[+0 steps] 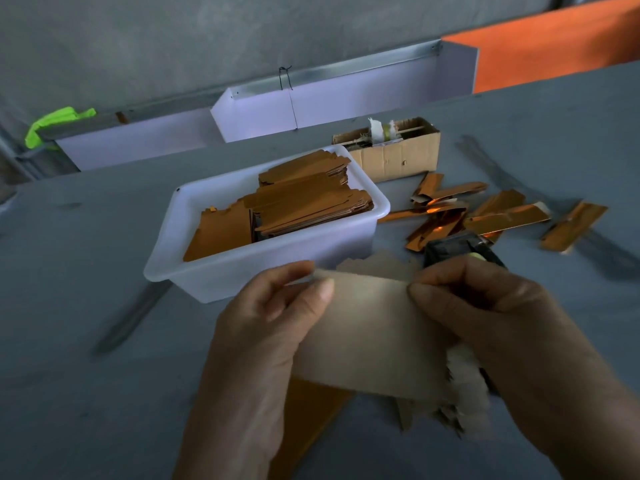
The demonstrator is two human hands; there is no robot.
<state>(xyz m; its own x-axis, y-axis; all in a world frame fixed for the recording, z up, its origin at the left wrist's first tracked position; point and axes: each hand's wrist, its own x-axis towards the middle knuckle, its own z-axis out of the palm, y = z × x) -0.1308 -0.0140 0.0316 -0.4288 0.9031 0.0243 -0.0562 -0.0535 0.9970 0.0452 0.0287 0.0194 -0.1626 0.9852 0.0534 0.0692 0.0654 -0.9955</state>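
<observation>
A flat card blank, plain brown on the side facing me, is held up over the grey table. My left hand pinches its upper left edge between thumb and fingers. My right hand pinches the upper right edge, fingers curled over it. A gold-orange face of the card shows below my left wrist. More ragged card flaps hang under my right palm.
A white plastic tub holds stacked gold-orange blanks. Several folded gold pieces lie to its right. A small cardboard box stands behind them. A dark tape dispenser sits just beyond my right hand. White trays line the back.
</observation>
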